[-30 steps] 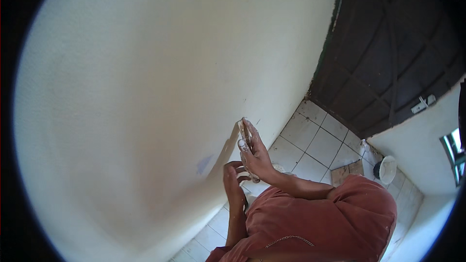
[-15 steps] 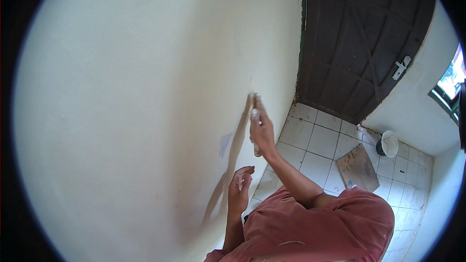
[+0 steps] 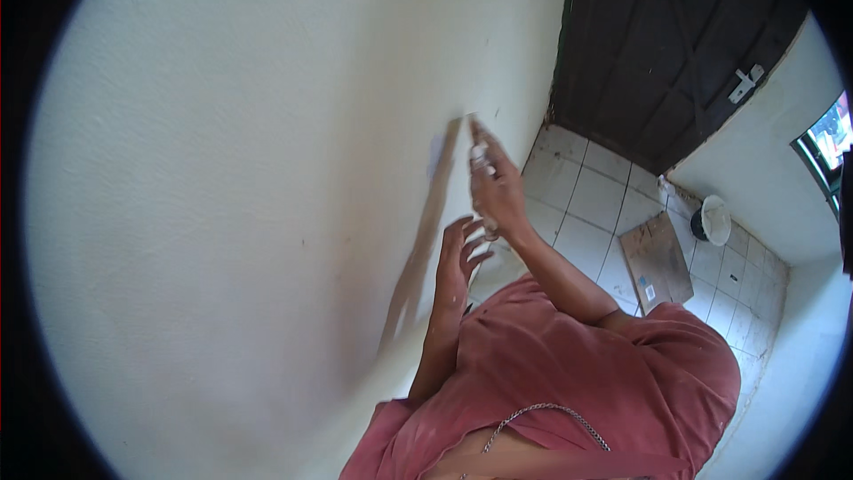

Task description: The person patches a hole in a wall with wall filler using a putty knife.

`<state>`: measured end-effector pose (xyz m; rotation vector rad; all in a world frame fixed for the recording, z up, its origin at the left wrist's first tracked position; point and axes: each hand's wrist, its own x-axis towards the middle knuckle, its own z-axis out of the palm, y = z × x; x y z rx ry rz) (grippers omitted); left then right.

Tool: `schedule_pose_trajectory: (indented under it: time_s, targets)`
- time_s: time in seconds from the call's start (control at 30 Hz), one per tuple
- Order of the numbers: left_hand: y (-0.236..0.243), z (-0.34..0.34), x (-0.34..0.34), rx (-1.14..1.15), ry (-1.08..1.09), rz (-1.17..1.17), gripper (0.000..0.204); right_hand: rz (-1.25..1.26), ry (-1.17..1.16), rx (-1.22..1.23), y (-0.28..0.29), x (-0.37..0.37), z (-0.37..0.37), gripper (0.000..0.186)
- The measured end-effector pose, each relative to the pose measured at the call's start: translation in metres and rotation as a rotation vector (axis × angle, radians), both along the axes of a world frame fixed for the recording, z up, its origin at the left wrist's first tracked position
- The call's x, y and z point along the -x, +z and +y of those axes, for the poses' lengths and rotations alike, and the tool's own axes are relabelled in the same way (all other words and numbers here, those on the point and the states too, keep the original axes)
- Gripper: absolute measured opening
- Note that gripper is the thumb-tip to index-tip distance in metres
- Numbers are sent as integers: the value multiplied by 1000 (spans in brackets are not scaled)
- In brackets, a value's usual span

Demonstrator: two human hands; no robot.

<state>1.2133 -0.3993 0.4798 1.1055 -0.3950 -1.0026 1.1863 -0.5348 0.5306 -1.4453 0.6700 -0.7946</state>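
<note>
My right hand (image 3: 502, 196) grips a long, narrow white-smeared tool (image 3: 482, 156) that looks like a scraper, its far end at or very near the cream wall (image 3: 231, 169); motion blurs it and I cannot tell whether it touches. My left hand (image 3: 455, 262) is just left of and below the right one, empty as far as I can see, its fingers apart and curved beside the tool's lower end. Behind the tool runs a shadow on the wall, with a pale bluish patch (image 3: 437, 153) beside it.
A dark brown door (image 3: 649, 53) with a white handle (image 3: 746, 80) stands at the upper right. On the white tiled floor (image 3: 577, 204) lie a flat brownish board (image 3: 657, 262) and a black bucket with a pale inside (image 3: 711, 220), beside a side wall with a green-framed window (image 3: 822, 142).
Both hands and the tool have moved up in the picture, the right also rightward. My left hand's fingers have spread apart since half a second ago. The view has shifted slightly.
</note>
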Motion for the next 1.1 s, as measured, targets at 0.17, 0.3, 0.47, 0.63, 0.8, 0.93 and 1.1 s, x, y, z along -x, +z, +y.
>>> schedule_pose_trajectory:
  time_s: [0.17, 0.3, 0.47, 0.63, 0.8, 0.93, 1.1]
  targets:
    - [16, -13, -1, 92, 66, 99, 52, -2, -192, 93, -9, -25, -2, 44]
    - [19, -16, 2, 110, 150, 116, 53, -58, -119, 61, -15, -10, -5, 45]
    - [16, -19, -3, 194, 142, 204, 57, -54, -23, 129, 2, -4, 37, 42]
    - [20, -36, -15, 237, 22, 132, 63, 7, -14, 81, 1, -2, 38, 41]
    - [28, -48, -17, 309, -49, 263, 60, 48, -73, 125, -2, -4, 36, 44]
    - [28, -54, -20, 298, -60, 282, 60, 79, -51, 136, 2, -1, 32, 43]
    - [31, -61, -19, 282, -61, 309, 59, -34, -16, 111, 8, 1, 33, 41]
